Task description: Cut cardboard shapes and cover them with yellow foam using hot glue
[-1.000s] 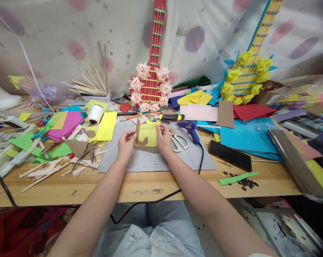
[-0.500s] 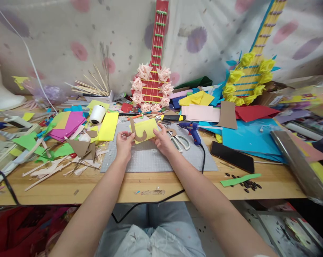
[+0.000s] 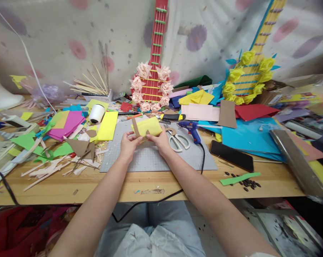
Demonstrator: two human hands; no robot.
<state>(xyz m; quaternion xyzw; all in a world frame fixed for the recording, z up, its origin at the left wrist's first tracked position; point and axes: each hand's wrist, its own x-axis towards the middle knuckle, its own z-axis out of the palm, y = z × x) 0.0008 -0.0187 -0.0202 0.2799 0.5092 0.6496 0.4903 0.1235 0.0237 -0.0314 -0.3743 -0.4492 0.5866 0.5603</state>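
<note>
Over the grey cutting mat [image 3: 148, 162], both hands hold a yellow sheet [image 3: 148, 126] with a brown hook-shaped cutout [image 3: 135, 126] lying against it. My left hand [image 3: 129, 145] pinches the lower left edge, thumb on the brown piece. My right hand [image 3: 160, 140] grips the lower right edge, its thumb close to the left one. The thumbs cover part of the cutout's curved end. Just right of my right hand lie white-handled scissors [image 3: 181, 142] and a brown ring-shaped piece [image 3: 170, 131].
A blue glue gun [image 3: 192, 132] with a black cord lies on the mat's right. Beyond it are a phone [image 3: 232, 156] and dark beans [image 3: 247, 184]. Paper scraps [image 3: 49, 167] cover the left side. A red paper guitar [image 3: 153, 84] and a yellow one [image 3: 244, 78] stand behind.
My right hand has shifted along the lower edge toward my left hand, and its thumb now covers part of the brown curve. The yellow sheet has tilted, with the brown cutout still against it.
</note>
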